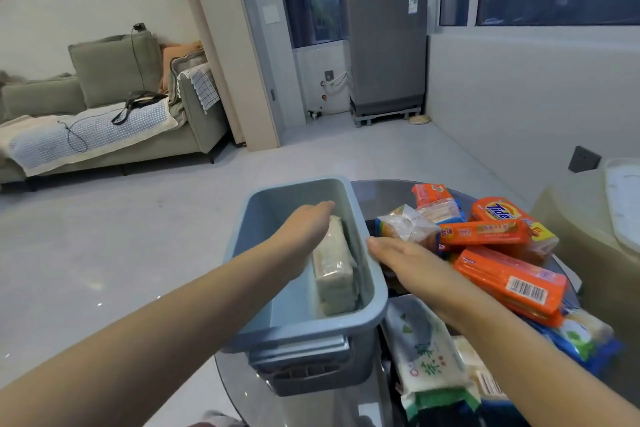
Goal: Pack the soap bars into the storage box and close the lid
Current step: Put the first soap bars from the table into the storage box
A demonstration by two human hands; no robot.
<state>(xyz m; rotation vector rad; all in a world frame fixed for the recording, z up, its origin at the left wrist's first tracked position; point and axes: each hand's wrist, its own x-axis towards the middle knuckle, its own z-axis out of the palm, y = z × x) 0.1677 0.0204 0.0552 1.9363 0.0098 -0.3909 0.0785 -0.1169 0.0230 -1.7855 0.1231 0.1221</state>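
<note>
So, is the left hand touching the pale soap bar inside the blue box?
Cannot tell. In the head view the left hand overlaps the pale soap bar in the blue box, hiding any contact or gap.

Round glass table [375, 192], dark and glossy. Carried a blue storage box [372, 291] at its left edge, lid off. Bore a heap of wrapped soap bars [512, 282] across the middle and right side, just beside the box.
</note>
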